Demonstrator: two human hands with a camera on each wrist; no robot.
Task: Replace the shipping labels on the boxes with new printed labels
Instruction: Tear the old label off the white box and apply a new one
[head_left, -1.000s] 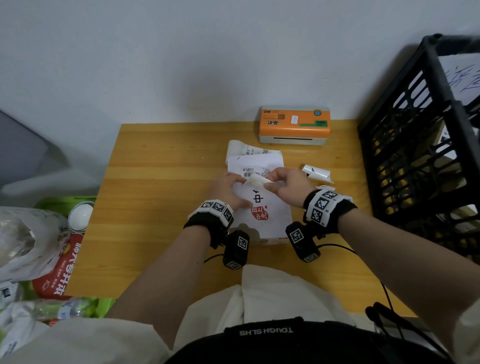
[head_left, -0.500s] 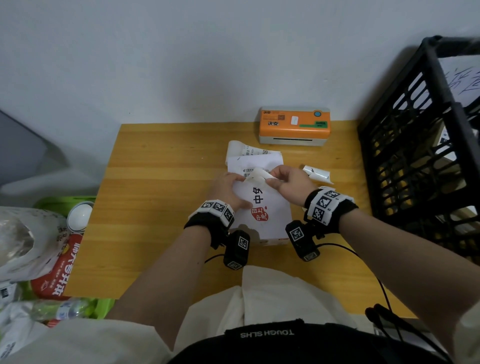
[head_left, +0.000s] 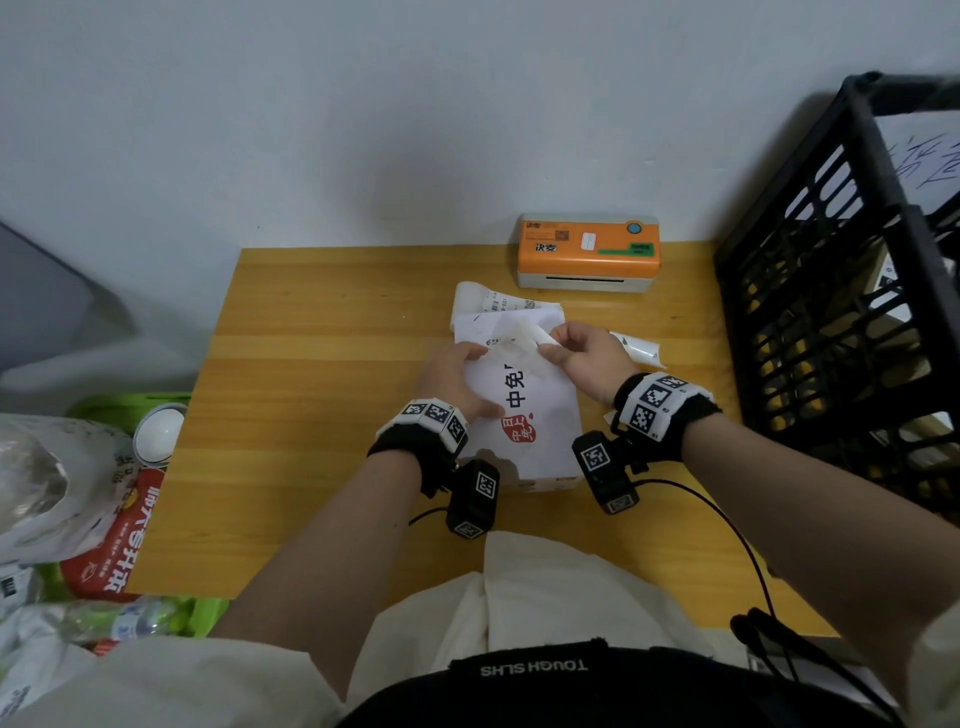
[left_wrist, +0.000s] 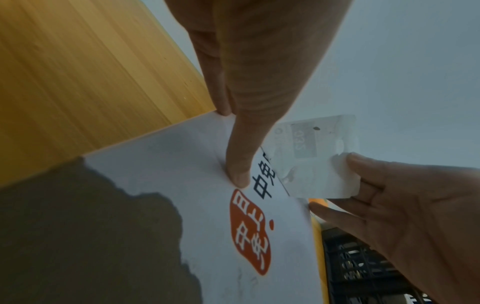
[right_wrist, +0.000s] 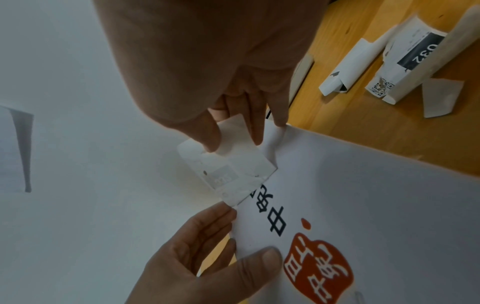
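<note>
Wooden table (head_left: 322, 374) against a pale wall; white box (head_left: 535, 415) at its middle, label (head_left: 519, 340) half peeled.
Left hand (head_left: 452, 379) holds the box's left edge, thumb (left_wrist: 239, 164) flat on top beside the black print, fingers gripping the side. Right hand (head_left: 582, 358) pinches the label's lifted end between thumb and fingers (right_wrist: 255, 127); the label's lower edge remains stuck to the box top. Orange printer (head_left: 588, 252) at the back edge. Loose label scraps (head_left: 636, 348) lie right of the box, more paper (head_left: 498, 306) behind it. Black crate (head_left: 831, 291) far right.
</note>
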